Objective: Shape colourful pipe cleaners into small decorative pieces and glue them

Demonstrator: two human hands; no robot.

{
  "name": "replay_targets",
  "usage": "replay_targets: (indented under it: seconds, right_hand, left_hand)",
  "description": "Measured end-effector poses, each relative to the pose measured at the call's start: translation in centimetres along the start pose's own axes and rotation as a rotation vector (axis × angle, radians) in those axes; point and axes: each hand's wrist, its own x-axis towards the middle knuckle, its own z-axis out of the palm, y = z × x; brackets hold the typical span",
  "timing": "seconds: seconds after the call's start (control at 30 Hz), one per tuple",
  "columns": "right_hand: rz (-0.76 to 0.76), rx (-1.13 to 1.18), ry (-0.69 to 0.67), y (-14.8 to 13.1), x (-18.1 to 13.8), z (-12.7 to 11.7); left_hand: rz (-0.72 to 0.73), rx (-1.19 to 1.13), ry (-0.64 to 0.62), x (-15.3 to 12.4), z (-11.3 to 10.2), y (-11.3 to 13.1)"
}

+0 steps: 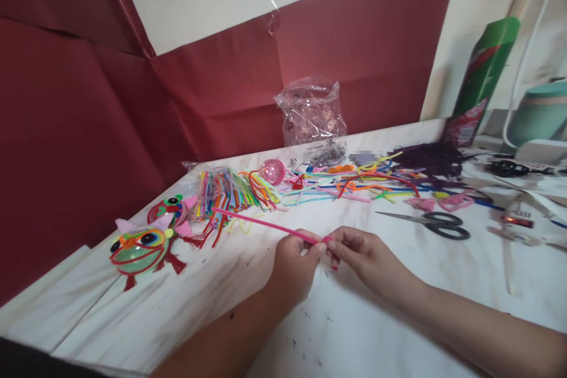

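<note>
A bright pink pipe cleaner (266, 224) stretches from my fingers out to the left over the table. Near its right end my left hand (296, 266) pinches it between thumb and forefinger. My right hand (365, 254) meets the left and grips the same pipe cleaner's end, where a short bent piece hangs below the fingertips. Black-handled scissors (445, 224) lie open on the table to the right of my hands. Beyond my left hand sits a bundle of many-coloured pipe cleaners (225, 189) in clear plastic.
Two decorated fish-like figures (142, 257) with red tassels stand on the left. Behind lie a pink clear ball (271, 172), loose pipe cleaners (354, 183), a plastic bag (312, 112) and dark purple strands (425, 165). A green box (482, 82) leans at the back right.
</note>
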Motion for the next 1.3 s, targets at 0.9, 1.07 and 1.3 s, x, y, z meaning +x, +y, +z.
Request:
replay_targets:
  seconds: [0.9,1.07,1.3]
  right_hand:
    - [0.049,0.087,-0.028,-0.3,0.1,0.0]
    - [0.068,0.206,0.023,-0.1,0.0,0.1]
    - [0.047,0.231,-0.01,-0.1,0.1,-0.1]
  left_hand:
    - [0.017,0.005,-0.02,-0.2,-0.4,0.6]
    - [-0.044,-0.115,-0.059,-0.2,-0.3,1.1]
    - [-0.068,-0.164,-0.074,0.1,-0.4,1.6]
